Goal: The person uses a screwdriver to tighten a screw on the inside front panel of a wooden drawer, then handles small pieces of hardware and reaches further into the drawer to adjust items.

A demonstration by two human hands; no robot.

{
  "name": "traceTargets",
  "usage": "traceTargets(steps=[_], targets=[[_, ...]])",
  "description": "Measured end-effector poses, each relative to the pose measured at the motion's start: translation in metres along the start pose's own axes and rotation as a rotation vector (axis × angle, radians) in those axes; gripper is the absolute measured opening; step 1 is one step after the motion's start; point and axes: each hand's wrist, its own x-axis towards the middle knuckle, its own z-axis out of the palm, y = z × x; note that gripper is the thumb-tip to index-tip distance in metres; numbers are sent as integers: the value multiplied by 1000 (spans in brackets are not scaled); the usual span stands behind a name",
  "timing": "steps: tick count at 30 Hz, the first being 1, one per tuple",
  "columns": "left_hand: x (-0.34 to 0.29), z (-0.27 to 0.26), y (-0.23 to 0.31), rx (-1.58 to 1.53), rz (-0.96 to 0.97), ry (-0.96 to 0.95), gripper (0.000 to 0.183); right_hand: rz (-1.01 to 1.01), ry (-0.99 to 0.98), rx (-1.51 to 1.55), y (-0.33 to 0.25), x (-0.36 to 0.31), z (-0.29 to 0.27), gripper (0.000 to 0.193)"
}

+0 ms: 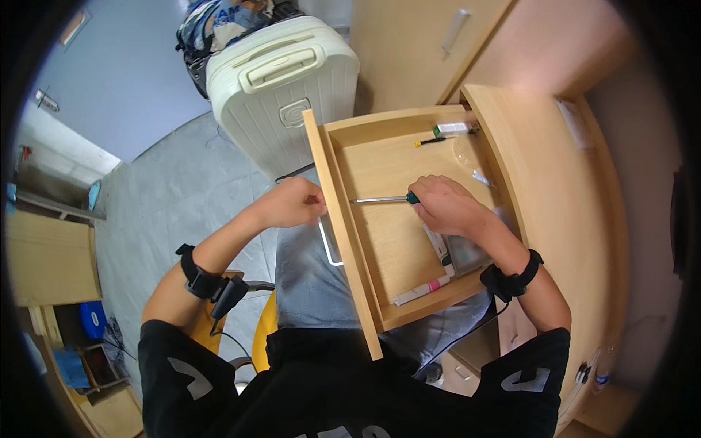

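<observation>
A wooden drawer [420, 117] is pulled out over my lap. My right hand [447, 206] is inside it, wrapped round the dark green handle of a screwdriver [380, 199]. The metal shaft lies level and points left, its tip at the inner face of the drawer front [343, 219]. On the outer side of that front, my left hand [293, 203] is closed, with thumb and fingers pinched at the upper end of a white drawer handle [326, 244]. Whatever the left fingers pinch is hidden.
Inside the drawer lie a small yellow-tipped screwdriver [429, 142], a green-and-white box [454, 129], a white-and-pink tube [422, 290] and a white-and-green pack [439, 248]. A pale suitcase [285, 87] stands beyond the drawer front. The wooden desk [562, 212] runs along the right.
</observation>
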Motion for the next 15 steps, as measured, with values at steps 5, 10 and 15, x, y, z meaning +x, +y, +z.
traceTargets(steps=[5, 10, 15], targets=[[2, 1, 12, 63, -130, -174, 26, 64, 17, 96, 4, -9, 14, 21], [-6, 4, 17, 119, -38, -90, 26, 230, -155, 121, 1, 3, 11, 26], [-6, 2, 18, 404, 135, -80, 19, 88, 70, 23, 7, -1, 19, 22]])
